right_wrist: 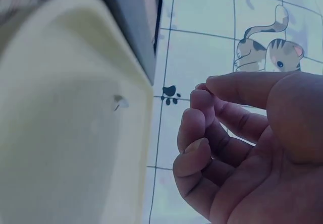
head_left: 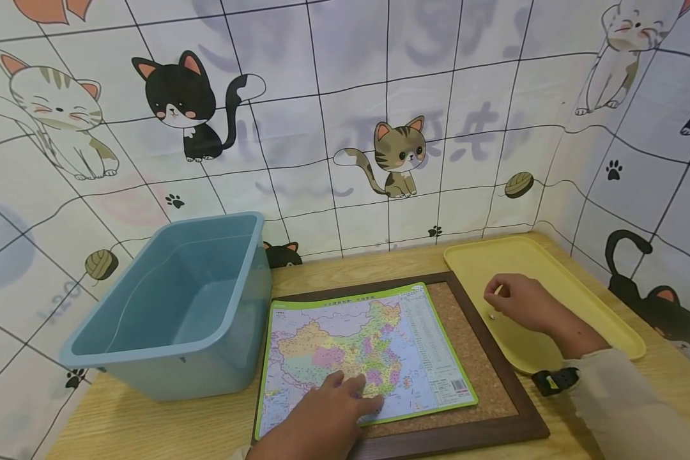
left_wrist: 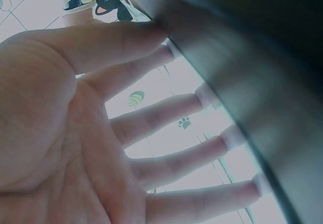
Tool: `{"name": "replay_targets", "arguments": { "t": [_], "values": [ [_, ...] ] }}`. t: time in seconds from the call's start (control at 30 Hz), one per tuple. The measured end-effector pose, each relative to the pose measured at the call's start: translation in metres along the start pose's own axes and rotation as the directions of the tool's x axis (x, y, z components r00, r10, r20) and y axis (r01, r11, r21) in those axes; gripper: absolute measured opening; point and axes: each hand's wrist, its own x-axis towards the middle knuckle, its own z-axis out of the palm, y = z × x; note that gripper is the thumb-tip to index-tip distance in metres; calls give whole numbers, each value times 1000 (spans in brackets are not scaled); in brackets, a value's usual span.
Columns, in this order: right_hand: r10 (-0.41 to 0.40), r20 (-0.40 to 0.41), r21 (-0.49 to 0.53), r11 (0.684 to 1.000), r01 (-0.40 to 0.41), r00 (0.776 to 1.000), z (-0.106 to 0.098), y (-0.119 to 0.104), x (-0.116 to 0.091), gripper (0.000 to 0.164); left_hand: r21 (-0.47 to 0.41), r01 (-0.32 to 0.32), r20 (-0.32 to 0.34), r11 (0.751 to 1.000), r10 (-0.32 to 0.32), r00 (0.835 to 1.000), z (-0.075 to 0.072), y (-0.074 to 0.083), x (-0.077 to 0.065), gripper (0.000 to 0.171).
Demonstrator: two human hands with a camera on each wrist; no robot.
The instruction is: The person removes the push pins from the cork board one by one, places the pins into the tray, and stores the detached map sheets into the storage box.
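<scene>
My left hand (head_left: 330,409) rests on a laminated map sheet (head_left: 356,345) with a green border, fingers spread and fingertips on its lower part. In the left wrist view these fingers (left_wrist: 166,118) are extended and hold nothing. Under the map is a cork board (head_left: 483,377) with a dark brown frame. Over the yellow tray (head_left: 466,255) hovers my right hand (head_left: 523,303), its fingers curled and the thumb tip meeting the index fingertip. Nothing shows between them in the right wrist view. Close below is a small white pushpin (right_wrist: 120,102) in the tray.
A deep light-blue plastic bin (head_left: 172,300) stands on the wooden table (head_left: 167,425) left of the board. The tray's left edge lies against the board's right side. Behind the table and at the right, a cat-patterned covering (head_left: 345,128) hangs.
</scene>
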Motion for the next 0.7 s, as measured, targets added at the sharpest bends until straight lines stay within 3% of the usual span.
{"name": "replay_targets", "arguments": {
  "t": [0.7],
  "values": [
    [-33, -79, 4, 999, 34, 996, 4, -42, -9, 13, 17, -25, -17, 1000, 26, 1000, 1, -1, -1, 49]
  ]
}}
